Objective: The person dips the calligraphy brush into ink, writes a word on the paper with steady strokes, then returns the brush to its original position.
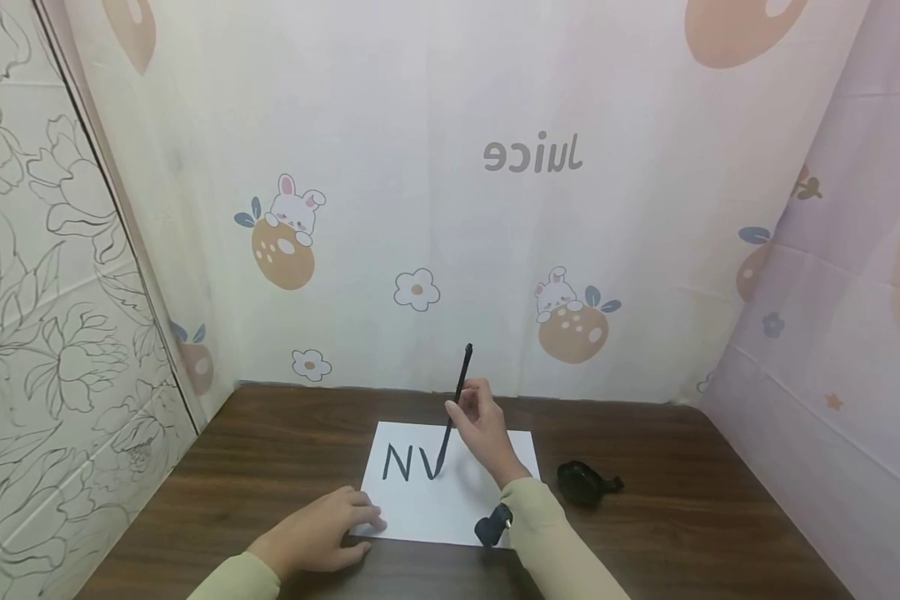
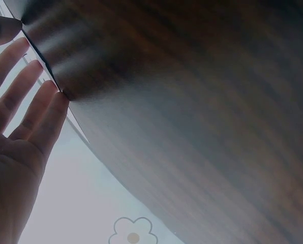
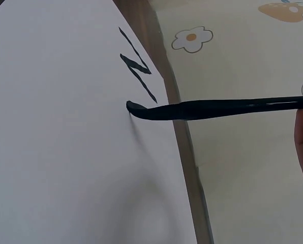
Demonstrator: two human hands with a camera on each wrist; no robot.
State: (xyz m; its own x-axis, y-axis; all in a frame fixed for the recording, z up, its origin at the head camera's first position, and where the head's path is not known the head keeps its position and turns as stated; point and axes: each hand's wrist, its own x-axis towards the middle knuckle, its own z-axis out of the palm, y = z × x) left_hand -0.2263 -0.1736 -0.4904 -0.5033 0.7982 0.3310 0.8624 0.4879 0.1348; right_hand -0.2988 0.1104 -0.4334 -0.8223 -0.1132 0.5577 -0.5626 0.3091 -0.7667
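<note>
My right hand pinches a black writing brush partway up its handle. The brush leans, its tip at the foot of a dark V-like mark on a white sheet of paper. Left of that mark stands a painted N. In the right wrist view the bent bristles meet the sheet, with the N beside them; only a finger edge of the hand shows. My left hand rests with spread, relaxed fingers on the sheet's near left corner. The left wrist view shows those fingers by the table edge.
A small black dish with a short handle lies right of the sheet on the dark wooden table. A printed curtain hangs behind the table, with more cloth at both sides. A black wrist device sits on my right sleeve.
</note>
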